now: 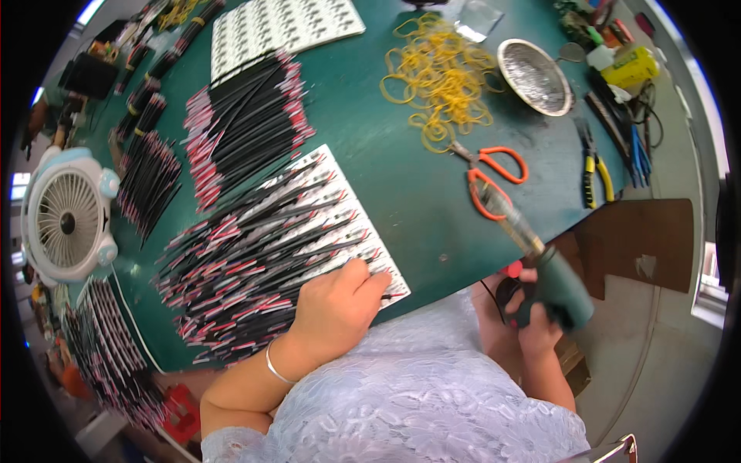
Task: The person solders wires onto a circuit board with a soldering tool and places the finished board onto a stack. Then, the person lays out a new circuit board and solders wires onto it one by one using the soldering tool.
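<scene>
Bowl (508, 71): upper right, glinting inside, contents unclear!
Right hand (538, 333): clenched round green heat gun (567, 289), lower right.
Left hand (340, 305): at white board (369, 238), grip unclear.

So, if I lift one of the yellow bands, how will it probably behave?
The yellow bands look thin and lie in loose curves, so one is probably floppy and light. Their loops overlap, so lifting one may drag others.

No lettering or number could be read. Any print on the yellow container (631, 68) at the far right was too small to make out. Dark marks on the far white board (285, 28) were illegible.
</scene>
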Demonstrator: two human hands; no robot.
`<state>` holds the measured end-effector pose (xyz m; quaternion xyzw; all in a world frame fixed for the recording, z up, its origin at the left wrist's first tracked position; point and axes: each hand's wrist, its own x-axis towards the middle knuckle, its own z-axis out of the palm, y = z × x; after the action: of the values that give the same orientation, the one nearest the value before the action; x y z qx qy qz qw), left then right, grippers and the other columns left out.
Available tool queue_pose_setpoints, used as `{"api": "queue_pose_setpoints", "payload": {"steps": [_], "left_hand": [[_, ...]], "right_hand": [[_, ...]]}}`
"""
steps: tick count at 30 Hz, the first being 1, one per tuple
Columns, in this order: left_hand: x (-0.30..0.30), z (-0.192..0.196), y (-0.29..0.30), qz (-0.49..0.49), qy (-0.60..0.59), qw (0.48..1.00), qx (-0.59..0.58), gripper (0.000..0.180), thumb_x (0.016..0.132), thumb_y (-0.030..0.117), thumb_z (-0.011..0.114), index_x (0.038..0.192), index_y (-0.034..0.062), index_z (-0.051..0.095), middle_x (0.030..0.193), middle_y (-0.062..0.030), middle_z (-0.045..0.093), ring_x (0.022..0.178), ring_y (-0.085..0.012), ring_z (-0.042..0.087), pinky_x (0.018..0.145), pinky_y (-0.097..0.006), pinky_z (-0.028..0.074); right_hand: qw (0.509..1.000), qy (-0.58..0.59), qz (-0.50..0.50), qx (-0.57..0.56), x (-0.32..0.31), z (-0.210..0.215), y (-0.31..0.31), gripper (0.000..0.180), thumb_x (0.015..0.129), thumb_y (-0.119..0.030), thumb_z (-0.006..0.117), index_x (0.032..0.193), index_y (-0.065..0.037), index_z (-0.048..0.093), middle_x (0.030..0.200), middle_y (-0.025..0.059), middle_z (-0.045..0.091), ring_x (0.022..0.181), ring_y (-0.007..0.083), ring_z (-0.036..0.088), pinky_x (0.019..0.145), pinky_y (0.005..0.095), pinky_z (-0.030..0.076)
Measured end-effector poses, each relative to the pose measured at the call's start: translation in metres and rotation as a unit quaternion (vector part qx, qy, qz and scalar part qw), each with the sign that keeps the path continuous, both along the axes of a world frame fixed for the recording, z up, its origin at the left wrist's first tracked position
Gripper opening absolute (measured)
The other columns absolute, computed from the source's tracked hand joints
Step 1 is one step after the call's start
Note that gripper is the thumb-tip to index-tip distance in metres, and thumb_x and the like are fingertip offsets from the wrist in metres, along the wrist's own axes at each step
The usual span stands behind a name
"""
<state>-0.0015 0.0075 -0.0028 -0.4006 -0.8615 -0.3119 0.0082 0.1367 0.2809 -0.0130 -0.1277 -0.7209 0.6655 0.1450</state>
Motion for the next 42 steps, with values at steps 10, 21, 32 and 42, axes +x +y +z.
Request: {"api": "queue_pose_setpoints", "payload": {"steps": [10,21,32,42], "left_hand": [[0.002,0.0,-0.002,0.018,-0.041,0.999,-0.029,0.032,0.063,-0.001,0.071,0.093,0.0065,0.068,0.076,-0.0055,0.052,0.061,-0.0228,0.057,0.052,-0.034,0.047],[-0.002,-0.007,-0.001,-0.001,-0.017,0.999,0.042,0.028,0.063,-0.005,0.066,0.089,0.0059,0.068,0.08,-0.0056,0.056,0.059,-0.0203,0.057,0.05,-0.031,0.047],[-0.002,-0.007,-0.003,-0.002,-0.022,0.999,0.043,0.026,0.064,-0.004,0.065,0.088,0.0065,0.068,0.078,-0.0047,0.055,0.057,-0.0189,0.056,0.048,-0.03,0.045],[-0.005,-0.005,-0.002,-0.005,-0.026,0.999,0.038,0.023,0.066,-0.002,0.066,0.087,0.0066,0.069,0.077,-0.0044,0.055,0.056,-0.0184,0.055,0.047,-0.03,0.044]], "right_hand": [[0.969,0.02,-0.197,0.148,-0.123,0.049,0.055,0.022,0.089,-0.012,0.058,0.106,-0.001,0.065,0.066,0.0004,0.06,0.058,0.0045,0.049,0.052,0.0192,0.038],[0.987,-0.05,0.044,-0.144,0.028,-0.001,-0.017,0.054,0.084,-0.037,0.067,0.119,0.001,0.051,0.086,0.0074,0.06,0.065,0.0149,0.058,0.066,0.03,0.05],[0.976,-0.083,0.197,0.03,0.024,0.006,-0.019,0.014,0.081,-0.01,0.06,0.089,0.001,0.062,0.073,0.0102,0.063,0.062,0.0211,0.063,0.058,0.031,0.05],[0.961,-0.106,0.219,0.134,0.024,0.002,-0.016,0.013,0.081,-0.014,0.06,0.083,-0.002,0.062,0.069,0.0054,0.061,0.061,0.0178,0.06,0.061,0.0304,0.048]]}}
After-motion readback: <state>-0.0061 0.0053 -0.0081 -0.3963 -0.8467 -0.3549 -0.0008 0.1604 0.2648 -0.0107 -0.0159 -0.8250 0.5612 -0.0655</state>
